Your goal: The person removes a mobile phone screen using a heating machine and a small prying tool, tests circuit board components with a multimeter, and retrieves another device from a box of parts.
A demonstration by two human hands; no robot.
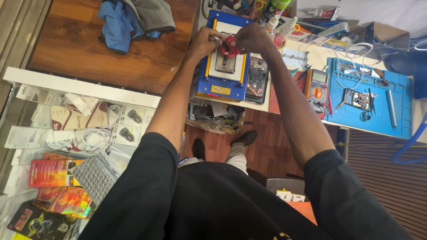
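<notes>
At the far left, under a glass counter (pixel 26 146), packaged chargers and white cables (pixel 91 135) are lying beside a piece of bubble wrap (pixel 95 175) and some red and orange boxes (pixel 51 173). Above them, on a wooden surface (pixel 80 49), a blue cloth (pixel 118 24) and a grey cloth (pixel 153 13) are resting in a heap.

Moving right, the person's left hand (pixel 203 41) and right hand (pixel 254 38) are meeting over a blue machine with yellow side rails (pixel 224 86), which is sitting on the worktop (pixel 296 51). Both hands are closing their grip on a small red tool (pixel 229 44), the fingers together around it from each side; I cannot tell what exactly the tool is. It is being held just above a phone (pixel 226 62) that is lying flat on the white plate of the machine. A second, opened phone (pixel 257 80) is lying just beside the machine.

As I judge it, the work on the phone is in the middle: the phone is already placed on the plate, but it is not yet taken apart.

Further right, an orange multimeter (pixel 315 86) is standing near a blue mat (pixel 391 120), which is carrying a small metal part (pixel 358 98), tweezers and wires.
</notes>
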